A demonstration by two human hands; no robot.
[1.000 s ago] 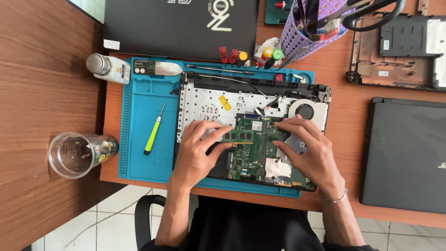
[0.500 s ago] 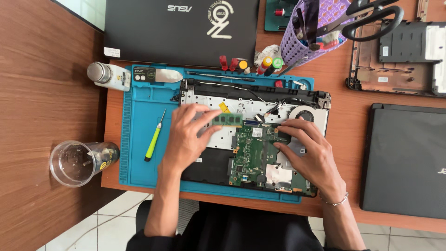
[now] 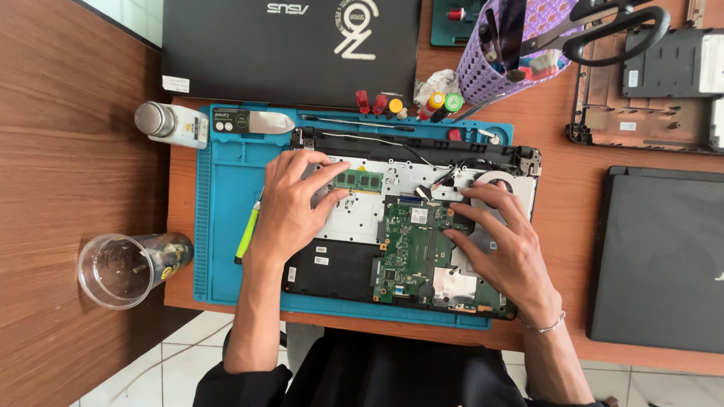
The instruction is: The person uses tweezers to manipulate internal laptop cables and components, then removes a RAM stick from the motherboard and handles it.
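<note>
- Memory module (image 3: 359, 181), a small green stick, sits between my left hand's (image 3: 290, 207) thumb and forefinger, pinched by its end and held flat just over the pale inner frame of the opened laptop base (image 3: 362, 218).
- I judge the edge grip keeps fingertips off the chips.
- Right hand (image 3: 501, 245) lies spread on the green mainboard (image 3: 426, 256), fingers splayed and pressing near the fan (image 3: 494, 185), likely to steady the base.
- Blue work mat (image 3: 219, 249) carries the base; a yellow-green screwdriver (image 3: 247, 232) lies on it, touching my left hand's edge.
- Around it: reddish wooden desk (image 3: 566, 196), clear plastic cup (image 3: 124, 267), white bottle (image 3: 170, 123), purple basket (image 3: 505, 64) of tools, and closed black laptops (image 3: 290, 53) behind and to the right.
- Pale floor tiles show below.
</note>
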